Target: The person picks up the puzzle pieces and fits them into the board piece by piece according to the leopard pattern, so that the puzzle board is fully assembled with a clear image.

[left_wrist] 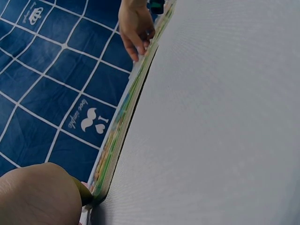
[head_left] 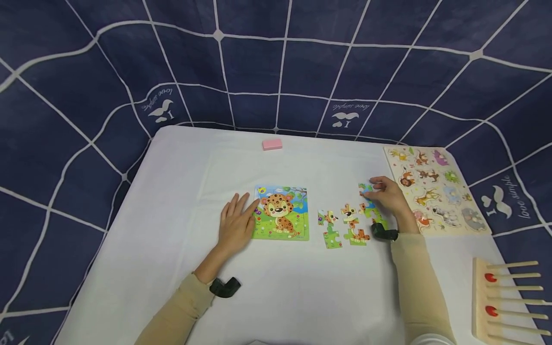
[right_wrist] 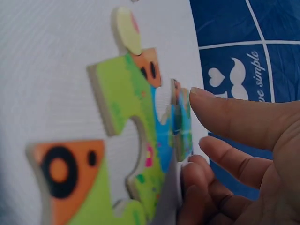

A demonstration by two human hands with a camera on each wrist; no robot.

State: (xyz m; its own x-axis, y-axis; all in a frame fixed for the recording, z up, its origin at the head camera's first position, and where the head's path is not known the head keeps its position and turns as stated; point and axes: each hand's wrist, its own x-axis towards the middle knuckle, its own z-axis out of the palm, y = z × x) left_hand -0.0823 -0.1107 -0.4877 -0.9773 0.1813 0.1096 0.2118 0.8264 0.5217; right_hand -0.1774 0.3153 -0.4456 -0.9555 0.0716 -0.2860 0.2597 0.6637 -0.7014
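Observation:
A square leopard picture puzzle [head_left: 282, 213] lies on the white table in the head view. My left hand [head_left: 235, 225] lies palm down at its left edge, fingers extended, the index finger touching the border. To the right are several loose jigsaw pieces, among them a green one [head_left: 332, 238] and an orange-spotted one [head_left: 359, 236]. My right hand [head_left: 390, 196] is over the far-right pieces, thumb and fingers apart beside a blue-green piece [head_left: 364, 188]. In the right wrist view, the thumb is close to that piece [right_wrist: 185, 131]; contact is unclear.
A pink block [head_left: 272, 144] lies near the back edge. On the right are a wooden animal puzzle board [head_left: 435, 191] and a wooden rack [head_left: 479, 299] with sticks, two red-tipped. Blue checked cloth [head_left: 258, 62] hangs behind the table.

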